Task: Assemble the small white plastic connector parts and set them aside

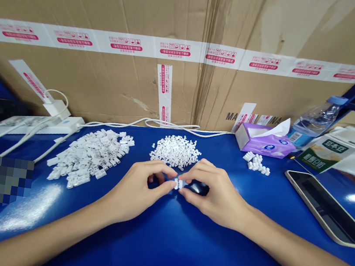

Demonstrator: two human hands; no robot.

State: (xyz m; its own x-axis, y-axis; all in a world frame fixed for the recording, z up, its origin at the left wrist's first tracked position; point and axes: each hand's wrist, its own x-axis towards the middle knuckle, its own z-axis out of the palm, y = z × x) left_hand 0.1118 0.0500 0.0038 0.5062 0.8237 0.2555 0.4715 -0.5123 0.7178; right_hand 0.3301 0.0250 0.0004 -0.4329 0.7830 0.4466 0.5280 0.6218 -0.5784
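My left hand [138, 187] and my right hand [214, 191] meet over the blue table [161, 245], fingertips pinched together on a small white plastic part [178, 183]. Both hands rest low on the table surface. Just beyond them lies a heap of small white plastic pieces [176, 150]. A wider pile of flat white plastic clips [90, 156] spreads out to the left. A few white assembled pieces [257, 162] lie to the right, further back.
A phone [330, 209] lies face up at the right. A purple tissue pack [264, 141], a water bottle [314, 121] and packets stand at the back right. A white power strip [43, 125] with cables sits back left. Cardboard boxes [177, 40] wall the rear.
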